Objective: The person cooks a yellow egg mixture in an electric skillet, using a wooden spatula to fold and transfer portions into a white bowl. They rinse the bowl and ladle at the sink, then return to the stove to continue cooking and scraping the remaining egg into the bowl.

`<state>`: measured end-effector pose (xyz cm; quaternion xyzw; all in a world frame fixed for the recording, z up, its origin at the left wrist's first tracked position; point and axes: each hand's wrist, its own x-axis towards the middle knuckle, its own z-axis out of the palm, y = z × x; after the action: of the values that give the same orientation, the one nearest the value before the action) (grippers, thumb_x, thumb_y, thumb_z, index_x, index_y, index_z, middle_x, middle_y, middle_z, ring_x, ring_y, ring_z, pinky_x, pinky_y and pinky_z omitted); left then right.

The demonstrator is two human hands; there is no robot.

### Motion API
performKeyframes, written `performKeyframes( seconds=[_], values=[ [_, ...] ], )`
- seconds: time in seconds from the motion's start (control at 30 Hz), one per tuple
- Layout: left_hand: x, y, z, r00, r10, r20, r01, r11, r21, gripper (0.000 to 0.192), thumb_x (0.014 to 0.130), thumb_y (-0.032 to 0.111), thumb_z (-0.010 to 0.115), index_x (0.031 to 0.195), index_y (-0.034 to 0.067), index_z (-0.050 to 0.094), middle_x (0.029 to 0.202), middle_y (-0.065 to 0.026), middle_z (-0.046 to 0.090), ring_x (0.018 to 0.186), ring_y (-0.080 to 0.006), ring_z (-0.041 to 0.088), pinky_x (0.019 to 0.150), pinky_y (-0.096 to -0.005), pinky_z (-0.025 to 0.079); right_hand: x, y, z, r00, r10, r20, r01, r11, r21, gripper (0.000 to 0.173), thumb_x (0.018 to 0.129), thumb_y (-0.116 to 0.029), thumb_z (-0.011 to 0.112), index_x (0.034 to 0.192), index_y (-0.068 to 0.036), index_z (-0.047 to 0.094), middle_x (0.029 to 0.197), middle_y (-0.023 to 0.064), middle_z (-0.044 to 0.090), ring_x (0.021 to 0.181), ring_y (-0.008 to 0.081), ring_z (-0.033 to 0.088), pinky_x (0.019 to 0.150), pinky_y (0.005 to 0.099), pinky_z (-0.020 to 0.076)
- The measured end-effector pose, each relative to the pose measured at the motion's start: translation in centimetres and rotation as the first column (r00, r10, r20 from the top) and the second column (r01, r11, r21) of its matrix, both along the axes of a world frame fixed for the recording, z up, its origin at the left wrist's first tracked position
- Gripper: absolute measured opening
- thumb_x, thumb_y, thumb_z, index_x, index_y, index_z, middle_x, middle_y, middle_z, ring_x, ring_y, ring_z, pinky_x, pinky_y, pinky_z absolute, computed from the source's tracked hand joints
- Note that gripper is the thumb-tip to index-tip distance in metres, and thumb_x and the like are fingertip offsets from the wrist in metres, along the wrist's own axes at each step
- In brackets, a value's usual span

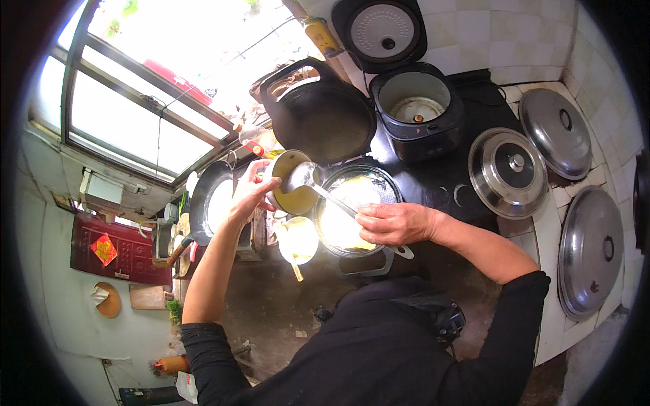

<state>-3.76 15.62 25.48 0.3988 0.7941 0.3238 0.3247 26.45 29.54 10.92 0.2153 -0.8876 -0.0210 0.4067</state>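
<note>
My left hand (252, 190) grips the rim of a deep round bowl (293, 202), which is tilted and holds a yellowish liquid. In my right hand (388, 223) is the handle of a metal ladle (336, 197); its scoop rests inside the bowl's mouth. Below both hands lies an electric griddle with its lid (325, 119) raised at the back. A pale yellow, glare-washed layer of food (350, 223) covers much of its lower pan (393, 185). To the griddle's left stands a white bowl (299, 238) with a flat-handled utensil (296, 269) leaning in it.
Behind the griddle, a rice cooker (416, 109) stands with its lid (383, 33) up. Several metal lids, one of them partly glass (508, 172), lie on the right. A wok (208, 203) is left of my left arm, under a bright window (142, 122).
</note>
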Motion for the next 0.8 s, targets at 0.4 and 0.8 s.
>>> performKeyframes(
  seconds=[0.4,0.8],
  values=[
    [0.1,1.4,-5.6,0.967,-0.032,-0.252,0.016,0.998,-0.067,0.072,0.074,0.03,0.078,0.136,0.013,0.047,0.118,-0.0149,0.058,0.09,-0.025,0.067,0.057,-0.0341,0.062,3.6,2.1,0.9,0.982,0.096,0.164,-0.104,0.994,0.037,0.015,0.082,-0.012,0.064,0.096,-0.006,0.061,0.102,0.0054,0.059,0.105,0.0208,0.061,0.095,0.0317,0.0519],
    [-0.8,1.3,-9.3,0.984,0.106,0.14,-0.119,0.988,0.094,0.068,0.081,0.03,0.078,0.136,0.009,0.043,0.107,-0.0147,0.062,0.079,-0.0214,0.067,0.045,-0.0265,0.056,2.1,-1.2,-0.6,0.97,0.144,0.194,-0.064,0.927,-0.37,0.021,0.084,-0.006,0.062,0.105,-0.004,0.059,0.114,0.0148,0.06,0.107,0.0293,0.064,0.093,0.035,0.0544]
  ],
)
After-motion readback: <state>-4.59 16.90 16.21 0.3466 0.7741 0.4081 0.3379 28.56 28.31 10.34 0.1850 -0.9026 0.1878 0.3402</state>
